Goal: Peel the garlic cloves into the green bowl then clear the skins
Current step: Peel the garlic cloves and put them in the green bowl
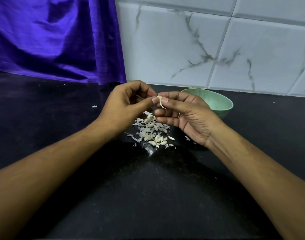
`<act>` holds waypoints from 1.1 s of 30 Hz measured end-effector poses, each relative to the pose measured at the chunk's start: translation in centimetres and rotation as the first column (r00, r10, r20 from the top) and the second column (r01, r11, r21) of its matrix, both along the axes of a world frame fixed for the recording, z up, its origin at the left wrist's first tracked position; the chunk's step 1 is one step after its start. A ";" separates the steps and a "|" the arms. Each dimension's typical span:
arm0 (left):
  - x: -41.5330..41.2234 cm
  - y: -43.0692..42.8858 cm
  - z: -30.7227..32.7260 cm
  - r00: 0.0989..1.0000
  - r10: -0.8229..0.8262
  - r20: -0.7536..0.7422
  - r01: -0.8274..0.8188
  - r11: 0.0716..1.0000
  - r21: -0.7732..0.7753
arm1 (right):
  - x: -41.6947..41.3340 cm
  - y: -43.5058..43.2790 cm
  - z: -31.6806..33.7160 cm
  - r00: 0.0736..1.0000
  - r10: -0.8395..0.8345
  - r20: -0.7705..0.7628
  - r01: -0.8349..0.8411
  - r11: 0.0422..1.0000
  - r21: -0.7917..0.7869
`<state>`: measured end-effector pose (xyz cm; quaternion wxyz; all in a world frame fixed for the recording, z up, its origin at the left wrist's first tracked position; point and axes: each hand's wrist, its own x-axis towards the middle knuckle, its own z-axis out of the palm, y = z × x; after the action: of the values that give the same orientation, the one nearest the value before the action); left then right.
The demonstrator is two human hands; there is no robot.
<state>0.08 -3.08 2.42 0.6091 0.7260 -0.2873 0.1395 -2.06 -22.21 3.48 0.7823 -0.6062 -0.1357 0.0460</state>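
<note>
A small garlic clove [159, 98] with a strip of skin hanging from it is held in the air between both hands. My left hand [125, 108] pinches it from the left with thumb and fingers. My right hand [184, 113] pinches it from the right, thumb on top. Below them a pile of garlic cloves and loose skins [151, 130] lies on the black counter [148, 187]. The green bowl [217, 103] stands behind my right hand, partly hidden by it; its contents do not show.
A purple cloth [53, 40] hangs at the back left. A white marble-tiled wall [217, 45] rises behind the bowl. Stray skin bits lie on the counter, one white fleck [94, 106] at the left.
</note>
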 end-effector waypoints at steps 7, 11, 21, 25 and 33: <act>0.2 0.3 0.1 1.000 -0.016 0.023 0.016 0.999 0.030 | -0.3 -0.1 0.3 1.000 -0.015 -0.010 0.015 1.000 -0.024; 0.2 0.3 0.0 0.999 -0.010 0.051 0.007 0.999 0.045 | -0.3 -0.3 0.5 1.000 0.006 -0.017 -0.007 0.999 -0.045; 0.3 0.5 0.1 0.995 -0.025 0.098 0.021 0.999 0.042 | -0.3 -0.6 0.7 0.998 0.045 -0.044 -0.048 0.996 -0.079; 0.3 0.5 0.3 0.994 -0.058 0.095 0.055 0.998 0.034 | -0.2 -0.8 0.8 0.998 0.051 -0.040 -0.055 0.995 -0.085; 0.4 0.4 0.2 0.990 -0.134 0.044 0.129 0.986 0.107 | -0.2 -0.4 0.4 0.996 0.076 -0.040 -0.078 0.996 -0.035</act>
<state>0.47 -2.63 2.57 0.5706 0.7324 -0.3572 0.1024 -2.24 -22.63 3.87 0.7713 -0.6136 -0.1429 0.0903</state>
